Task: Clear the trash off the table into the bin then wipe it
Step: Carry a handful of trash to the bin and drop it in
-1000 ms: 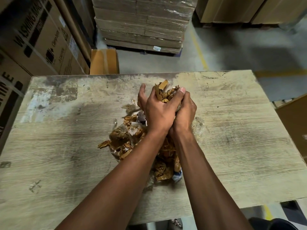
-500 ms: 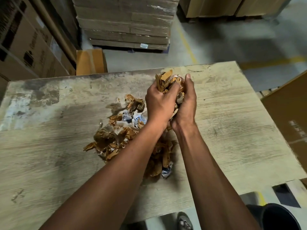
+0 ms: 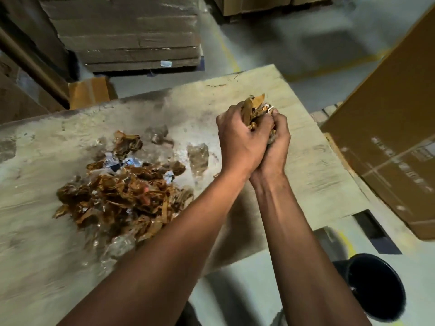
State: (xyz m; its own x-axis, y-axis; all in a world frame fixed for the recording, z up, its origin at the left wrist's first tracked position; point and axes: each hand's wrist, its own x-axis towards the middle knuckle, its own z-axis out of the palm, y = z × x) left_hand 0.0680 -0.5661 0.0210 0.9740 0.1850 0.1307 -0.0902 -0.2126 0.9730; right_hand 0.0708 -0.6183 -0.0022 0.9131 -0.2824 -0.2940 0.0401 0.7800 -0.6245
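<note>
Both hands are cupped together above the right part of the tabletop (image 3: pixel 317 175), the left hand (image 3: pixel 237 142) and right hand (image 3: pixel 277 140) pressed side by side, their grip closed around a wad of brown tape scraps (image 3: pixel 255 109) that sticks out above the fingers. A larger pile of crumpled brown tape and clear plastic (image 3: pixel 124 198) lies on the worn tabletop to the left, apart from the hands. On the floor at lower right stands a black bin (image 3: pixel 367 262), beside a big cardboard box (image 3: pixel 388 128).
</note>
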